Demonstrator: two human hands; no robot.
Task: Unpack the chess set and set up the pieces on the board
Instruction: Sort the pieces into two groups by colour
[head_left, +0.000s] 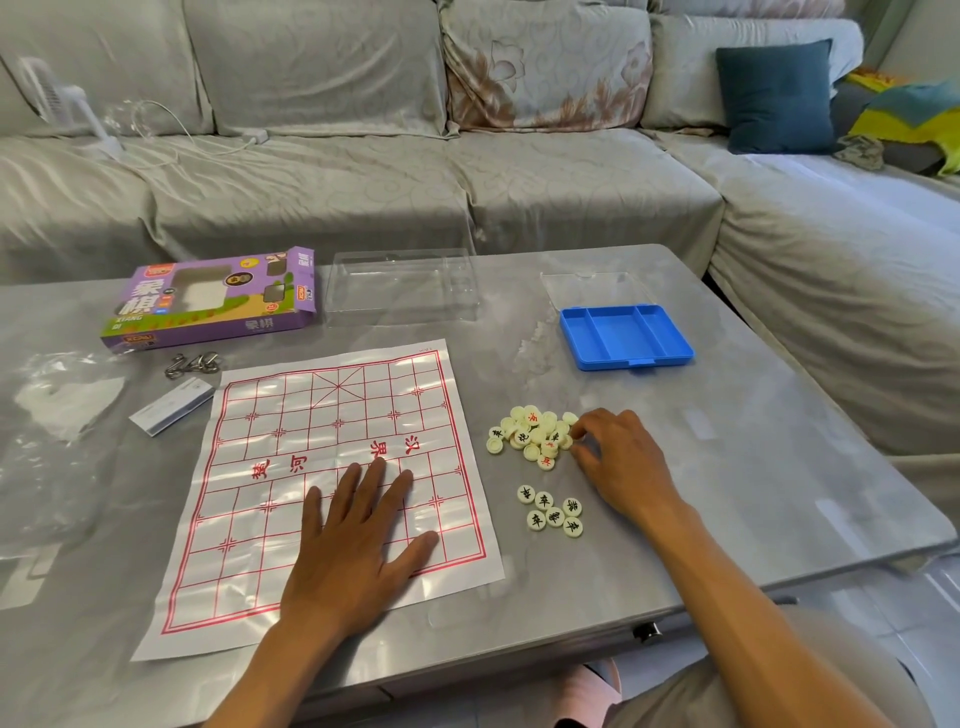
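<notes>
A paper chess board (291, 415) with red grid lines lies flat on the grey table. My left hand (358, 525) rests on its near half, palm down, fingers straight and spread. To the right of the board is a heap of cream round pieces (532, 436) with red and black characters. My right hand (618, 457) is at the heap's right edge, fingertips curled and pinching a piece there. Nearer to me, several black-marked pieces (553, 512) lie apart, face up. No pieces stand on the board.
A blue plastic tray (626, 338) and a clear lid (592, 288) sit at the back right. A clear insert (402, 286) and the purple box (213, 301) lie behind the board. A small white card box (171, 410), metal rings (192, 364) and plastic bags (62, 400) are left. A sofa is beyond.
</notes>
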